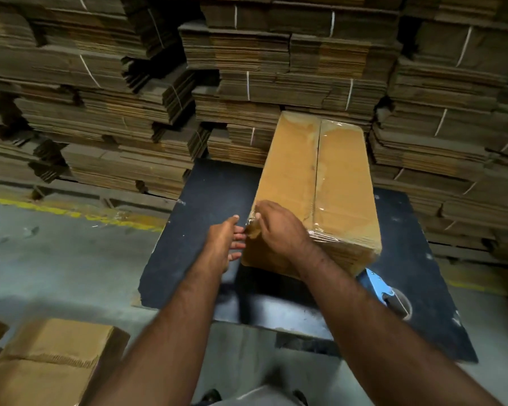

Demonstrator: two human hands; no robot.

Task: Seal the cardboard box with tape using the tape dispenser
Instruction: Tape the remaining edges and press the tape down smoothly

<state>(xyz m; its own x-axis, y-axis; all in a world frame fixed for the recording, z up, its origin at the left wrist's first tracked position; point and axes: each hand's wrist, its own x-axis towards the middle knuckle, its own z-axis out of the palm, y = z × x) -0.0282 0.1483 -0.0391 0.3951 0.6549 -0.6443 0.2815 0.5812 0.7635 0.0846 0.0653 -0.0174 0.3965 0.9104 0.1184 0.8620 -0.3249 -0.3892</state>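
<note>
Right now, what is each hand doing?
Left hand: open, fingers straight beside the cardboard box.
Right hand: pressing the box's near corner; grip cannot be told.

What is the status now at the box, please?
Right hand pressing tape at box near corner, left hand open beside. Dispenser lying on table. Nothing blocking.

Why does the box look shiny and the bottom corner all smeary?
Head view: clear tape on the box catches the light, so it glints. The other box at lower left is smeared by motion blur. The wide lens bends the cardboard stacks at the edges. The dim light leaves dark gaps between them.
</note>
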